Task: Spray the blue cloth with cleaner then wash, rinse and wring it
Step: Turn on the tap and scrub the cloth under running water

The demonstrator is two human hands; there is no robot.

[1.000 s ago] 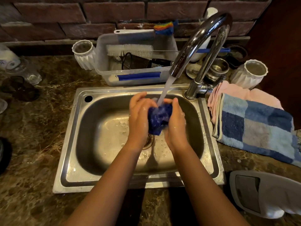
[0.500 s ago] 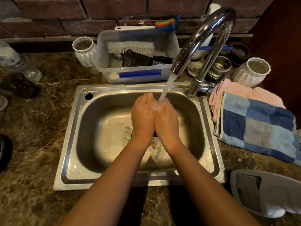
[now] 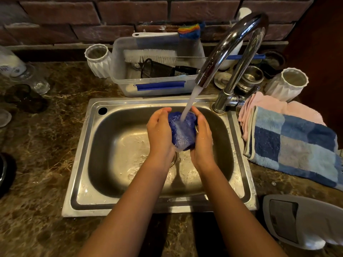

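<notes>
The blue cloth (image 3: 182, 131) is bunched into a wet wad over the steel sink (image 3: 115, 164). My left hand (image 3: 159, 132) cups its left side and my right hand (image 3: 203, 136) cups its right side. Water runs from the curved chrome tap (image 3: 230, 49) straight onto the top of the cloth and spills off its lower end toward the drain. The underside of the cloth is hidden by my palms.
Behind the sink stands a clear plastic tub (image 3: 157, 86) with a brush and utensils. White ribbed cups (image 3: 99, 60) (image 3: 287, 84) flank it. A pink cloth (image 3: 278, 106) and a blue checked towel (image 3: 297, 145) lie right of the sink. A white device (image 3: 304, 221) sits front right.
Half a second ago my palms were pressed together with the cloth hidden between them. They have since parted, and the blue cloth shows again under the stream.
</notes>
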